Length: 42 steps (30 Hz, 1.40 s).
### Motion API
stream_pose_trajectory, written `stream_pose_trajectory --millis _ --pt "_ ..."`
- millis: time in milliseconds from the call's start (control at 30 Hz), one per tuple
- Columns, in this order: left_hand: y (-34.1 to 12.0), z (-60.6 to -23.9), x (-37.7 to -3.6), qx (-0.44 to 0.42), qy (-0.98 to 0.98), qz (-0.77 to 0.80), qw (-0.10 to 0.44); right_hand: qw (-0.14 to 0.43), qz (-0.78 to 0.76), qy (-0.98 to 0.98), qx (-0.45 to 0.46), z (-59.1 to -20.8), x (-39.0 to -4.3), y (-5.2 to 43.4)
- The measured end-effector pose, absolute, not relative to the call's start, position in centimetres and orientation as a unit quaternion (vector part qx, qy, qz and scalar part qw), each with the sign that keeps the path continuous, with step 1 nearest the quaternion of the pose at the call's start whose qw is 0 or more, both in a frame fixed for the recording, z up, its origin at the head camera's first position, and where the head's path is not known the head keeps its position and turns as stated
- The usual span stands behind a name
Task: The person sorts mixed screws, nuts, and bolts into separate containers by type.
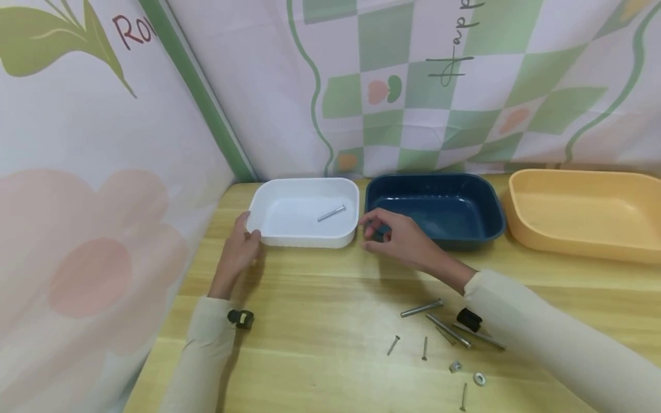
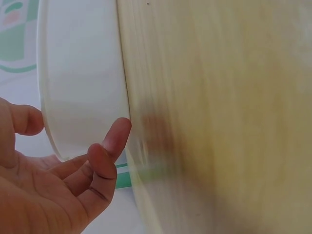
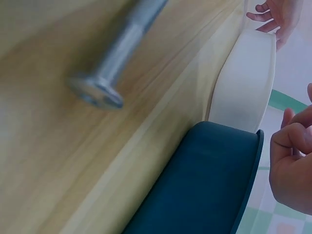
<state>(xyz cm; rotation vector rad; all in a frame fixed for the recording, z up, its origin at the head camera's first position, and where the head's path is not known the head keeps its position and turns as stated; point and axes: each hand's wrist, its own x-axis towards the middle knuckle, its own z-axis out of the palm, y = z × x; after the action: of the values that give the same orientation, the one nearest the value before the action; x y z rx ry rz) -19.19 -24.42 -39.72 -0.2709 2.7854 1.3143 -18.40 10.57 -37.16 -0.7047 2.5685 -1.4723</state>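
Your left hand (image 1: 238, 248) rests open against the white tray (image 1: 289, 240); it looks light and slippery, so grip its rim. Your right hand (image 1: 397, 238) hovers curled, holding nothing I can see.

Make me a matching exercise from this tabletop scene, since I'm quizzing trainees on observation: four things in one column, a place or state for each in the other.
Things:
1. white tray
2. blue tray
3. yellow tray
4. washer

Places or states:
A. lies on the bare wooden table among loose screws
B. farthest right, nothing in it
C. holds a single bolt; left hand at its corner
D. middle of the row, right hand at its near left corner

Pairs: 1-C, 2-D, 3-B, 4-A
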Motion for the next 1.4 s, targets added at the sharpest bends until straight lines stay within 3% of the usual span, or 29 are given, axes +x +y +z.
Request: stream_pose_trajectory --millis 1400 --pt "-24.5 -40.0 -19.3 -0.088 0.887 0.452 0.021 0.117 -0.440 0.863 -0.218 -38.6 -14.3 18.3"
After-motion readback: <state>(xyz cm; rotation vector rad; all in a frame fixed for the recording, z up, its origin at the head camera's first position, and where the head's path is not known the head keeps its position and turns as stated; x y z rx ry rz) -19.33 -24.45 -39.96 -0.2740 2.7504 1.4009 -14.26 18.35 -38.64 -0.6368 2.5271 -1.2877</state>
